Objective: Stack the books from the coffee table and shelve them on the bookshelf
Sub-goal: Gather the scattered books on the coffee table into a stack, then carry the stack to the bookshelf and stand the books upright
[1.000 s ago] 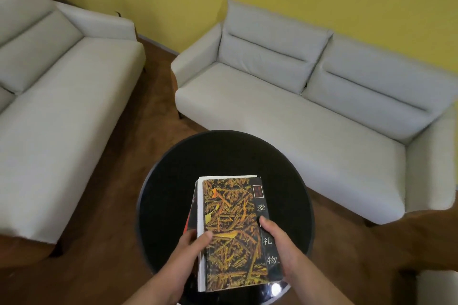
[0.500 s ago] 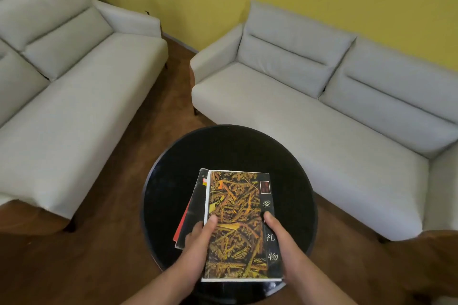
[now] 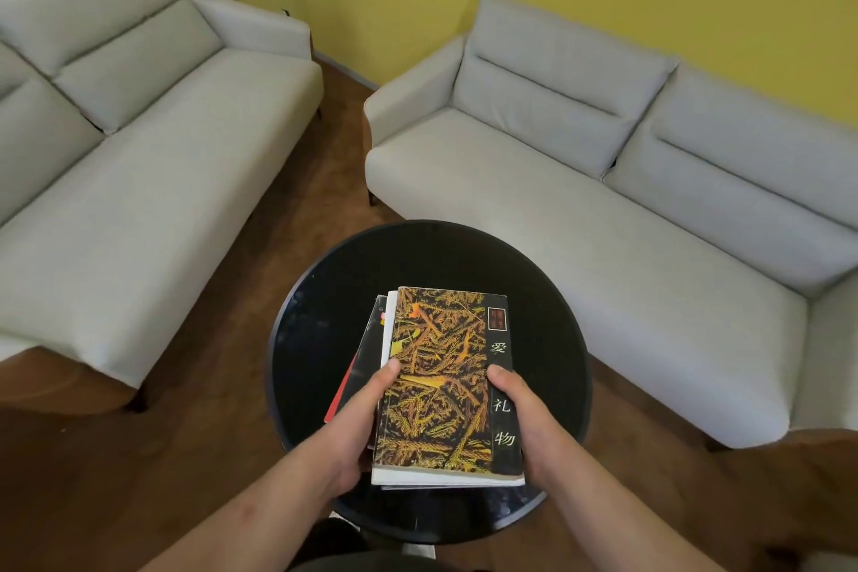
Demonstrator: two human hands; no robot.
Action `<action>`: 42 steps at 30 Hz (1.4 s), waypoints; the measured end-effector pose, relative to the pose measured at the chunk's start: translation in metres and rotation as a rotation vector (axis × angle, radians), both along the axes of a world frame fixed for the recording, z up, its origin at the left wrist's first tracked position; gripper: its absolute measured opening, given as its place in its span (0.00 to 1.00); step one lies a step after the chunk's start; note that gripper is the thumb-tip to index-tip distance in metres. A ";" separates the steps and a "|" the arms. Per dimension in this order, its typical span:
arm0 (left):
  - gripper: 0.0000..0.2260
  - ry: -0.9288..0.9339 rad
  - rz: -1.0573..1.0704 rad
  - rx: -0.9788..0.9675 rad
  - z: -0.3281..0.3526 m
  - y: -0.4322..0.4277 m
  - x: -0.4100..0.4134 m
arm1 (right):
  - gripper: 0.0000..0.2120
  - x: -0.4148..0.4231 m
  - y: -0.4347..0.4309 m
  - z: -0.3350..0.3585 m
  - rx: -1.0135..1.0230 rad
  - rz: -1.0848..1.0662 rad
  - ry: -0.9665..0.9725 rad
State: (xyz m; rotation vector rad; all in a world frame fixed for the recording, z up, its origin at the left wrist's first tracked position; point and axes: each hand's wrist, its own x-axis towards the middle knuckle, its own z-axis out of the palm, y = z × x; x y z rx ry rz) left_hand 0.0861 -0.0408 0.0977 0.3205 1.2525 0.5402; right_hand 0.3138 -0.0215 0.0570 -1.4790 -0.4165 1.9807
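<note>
Both hands clamp a stack of books (image 3: 436,409) between them. The left hand (image 3: 357,427) grips its left edge and the right hand (image 3: 527,420) its spine side, each with the thumb laid on the top book (image 3: 441,339), which has a black and gold leafy cover. By the left hand a dark book (image 3: 371,353) sticks out askew. The stack is over the round black table (image 3: 441,255); I cannot tell whether it rests there. A pale sofa (image 3: 557,223) stands beyond the hands, and a second sofa (image 3: 139,163) stands left of the left hand.
</note>
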 end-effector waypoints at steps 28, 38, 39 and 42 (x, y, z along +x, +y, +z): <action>0.46 0.069 0.606 0.298 0.041 -0.147 -0.192 | 0.30 -0.235 -0.019 0.063 0.262 0.606 0.076; 0.53 0.120 0.951 0.292 0.042 -0.265 -0.384 | 0.40 -0.498 -0.078 0.046 0.231 1.058 0.109; 0.50 0.117 0.990 0.283 0.046 -0.272 -0.402 | 0.39 -0.522 -0.085 0.046 0.229 1.079 0.117; 0.35 0.230 1.013 0.245 0.058 -0.287 -0.450 | 0.39 -0.587 -0.103 0.050 0.225 1.148 0.130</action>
